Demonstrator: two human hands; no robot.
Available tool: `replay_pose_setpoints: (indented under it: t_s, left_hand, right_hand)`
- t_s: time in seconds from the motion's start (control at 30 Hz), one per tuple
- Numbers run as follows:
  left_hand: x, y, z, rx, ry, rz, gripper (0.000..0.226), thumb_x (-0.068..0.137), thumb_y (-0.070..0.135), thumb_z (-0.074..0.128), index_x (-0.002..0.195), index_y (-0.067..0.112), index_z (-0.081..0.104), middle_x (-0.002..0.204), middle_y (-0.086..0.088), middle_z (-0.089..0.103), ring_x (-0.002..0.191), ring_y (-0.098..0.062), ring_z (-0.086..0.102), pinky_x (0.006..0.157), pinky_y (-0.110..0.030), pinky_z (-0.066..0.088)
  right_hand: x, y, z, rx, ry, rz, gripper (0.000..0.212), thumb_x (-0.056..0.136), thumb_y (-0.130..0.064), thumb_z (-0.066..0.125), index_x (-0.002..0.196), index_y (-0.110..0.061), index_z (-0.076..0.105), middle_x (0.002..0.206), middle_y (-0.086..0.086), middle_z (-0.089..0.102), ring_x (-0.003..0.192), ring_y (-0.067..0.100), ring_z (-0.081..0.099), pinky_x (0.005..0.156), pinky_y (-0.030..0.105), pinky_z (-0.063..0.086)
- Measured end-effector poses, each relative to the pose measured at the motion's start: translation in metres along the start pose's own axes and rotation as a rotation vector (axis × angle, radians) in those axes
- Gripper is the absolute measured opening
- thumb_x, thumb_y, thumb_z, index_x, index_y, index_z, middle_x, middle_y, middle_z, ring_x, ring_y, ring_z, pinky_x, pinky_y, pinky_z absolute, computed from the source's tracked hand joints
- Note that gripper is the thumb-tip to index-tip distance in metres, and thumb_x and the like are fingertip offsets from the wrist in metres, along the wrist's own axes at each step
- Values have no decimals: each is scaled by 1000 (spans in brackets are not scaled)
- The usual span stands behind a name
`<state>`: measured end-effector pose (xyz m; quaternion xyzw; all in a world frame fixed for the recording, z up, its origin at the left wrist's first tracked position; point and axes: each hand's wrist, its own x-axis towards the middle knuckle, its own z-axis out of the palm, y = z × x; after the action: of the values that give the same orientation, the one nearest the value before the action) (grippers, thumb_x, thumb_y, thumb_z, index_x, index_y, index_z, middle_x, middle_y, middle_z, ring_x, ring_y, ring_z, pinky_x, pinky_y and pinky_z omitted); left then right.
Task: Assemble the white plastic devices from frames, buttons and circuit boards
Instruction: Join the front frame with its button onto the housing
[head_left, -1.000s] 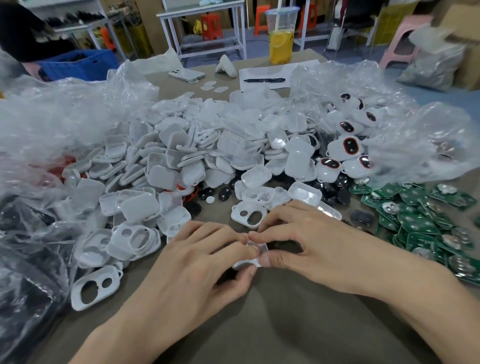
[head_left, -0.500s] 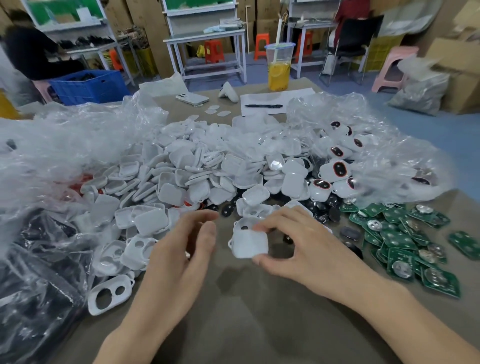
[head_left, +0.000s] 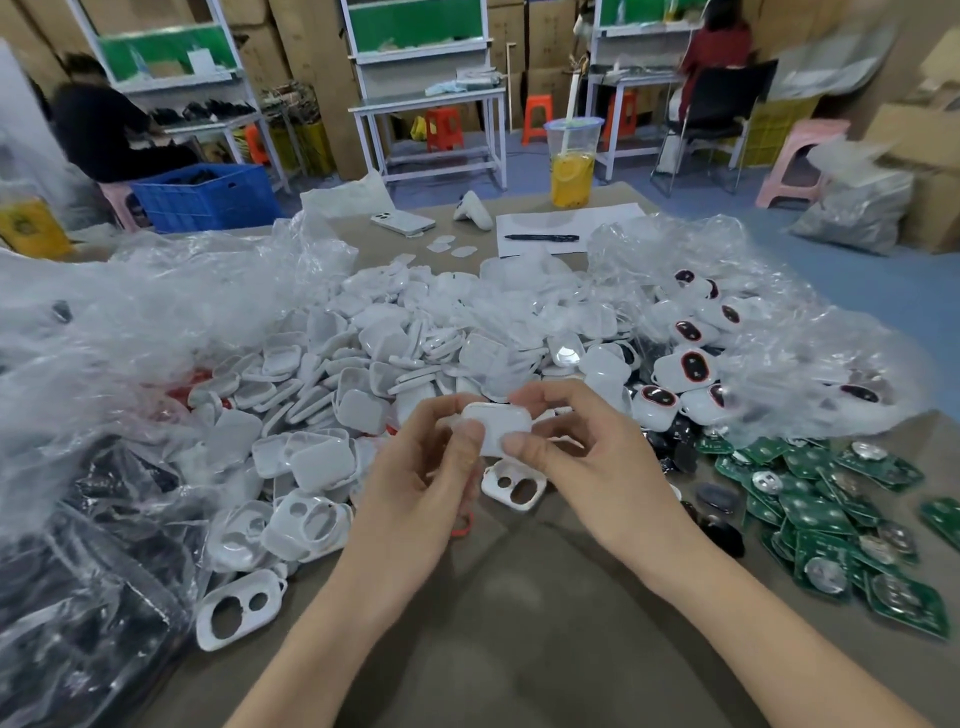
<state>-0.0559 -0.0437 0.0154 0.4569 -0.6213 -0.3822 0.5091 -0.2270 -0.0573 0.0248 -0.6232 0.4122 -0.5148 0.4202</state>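
A white plastic device (head_left: 500, 427) is lifted above the table, back side facing me. My left hand (head_left: 421, 478) pinches its left edge and my right hand (head_left: 582, 457) pinches its right edge between thumb and fingers. Directly below lies a white frame (head_left: 511, 484) with two holes. A big heap of white back covers (head_left: 395, 358) fills the middle of the table. Green circuit boards (head_left: 821, 499) lie at the right. Finished devices with dark red-rimmed buttons (head_left: 685, 369) sit on clear plastic behind them. More two-hole frames (head_left: 239, 616) lie at the left.
Crumpled clear plastic bags (head_left: 130, 322) spread at left and right. Black buttons (head_left: 719, 530) lie near the boards. A cup of yellow drink (head_left: 571, 171), a phone (head_left: 402, 222), and paper with a pen (head_left: 543, 237) stand at the far table edge. People sit at benches behind.
Both hands pressed the device on the table, then raised it. My left hand let go briefly and now grips it again; the camera has tilted up.
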Motion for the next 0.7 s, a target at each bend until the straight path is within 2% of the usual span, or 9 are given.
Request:
replay_pose_setpoints:
  t_s: [0.07, 0.13, 0.2, 0.27, 0.33, 0.47, 0.6, 0.7]
  left_hand:
    - [-1, -4, 0, 66, 8, 34, 29, 98, 53, 54, 118, 35, 61, 66, 3, 58, 53, -16, 54, 51, -30, 49]
    - [-1, -6, 1, 108, -2, 58, 31, 98, 57, 52, 121, 36, 59, 68, 5, 59, 54, -15, 53, 51, -34, 49]
    - [-2, -8, 0, 157, -20, 73, 36, 97, 62, 50, 124, 40, 56, 69, 7, 60, 57, -15, 53, 53, -40, 49]
    - [-3, -8, -1, 242, -39, 105, 38, 97, 67, 46, 128, 46, 54, 62, 0, 56, 55, -21, 52, 54, -44, 50]
    - [-4, -5, -1, 285, -52, 122, 38, 98, 67, 43, 130, 49, 54, 58, -10, 50, 53, -28, 49, 51, -43, 46]
    - [-5, 3, 1, 223, -57, 94, 38, 97, 67, 47, 125, 46, 62, 55, -1, 50, 55, -29, 52, 53, -38, 46]
    - [-5, 7, -1, 211, -61, 76, 34, 94, 68, 48, 118, 52, 65, 53, -2, 53, 54, -26, 55, 52, -25, 44]
    - [-6, 7, -1, 187, -63, 65, 31, 94, 65, 49, 117, 53, 66, 53, 2, 53, 53, -20, 56, 56, -30, 45]
  right_hand:
    - [1, 3, -2, 49, 10, 29, 29, 83, -17, 80, 94, -41, 69, 95, -12, 70, 82, 4, 69, 72, 21, 57]
    - [0, 4, -3, 71, 10, 44, 26, 83, -16, 80, 90, -38, 69, 92, -10, 72, 82, 5, 69, 74, 28, 60]
    - [-1, 4, -3, 45, 1, 36, 24, 82, -19, 81, 86, -39, 67, 90, -10, 72, 83, 6, 69, 73, 24, 58]
    - [-2, 3, -2, 35, -31, 29, 22, 81, -23, 81, 85, -40, 67, 82, -15, 70, 82, 5, 68, 70, 17, 52]
    - [-2, 3, -2, 58, -60, 33, 24, 81, -20, 80, 84, -40, 67, 75, -17, 67, 75, 6, 66, 67, 15, 50]
    - [-2, 2, -3, 110, -60, 56, 32, 81, -10, 82, 78, -38, 66, 76, -16, 68, 75, 10, 66, 66, 18, 52]
    - [-2, 0, -3, 128, -74, 64, 36, 81, -7, 81, 74, -38, 64, 82, -17, 70, 79, 17, 67, 70, 25, 56]
    - [-2, 0, -4, 127, -64, 70, 37, 81, -6, 81, 74, -39, 65, 76, -14, 67, 79, 26, 67, 70, 28, 57]
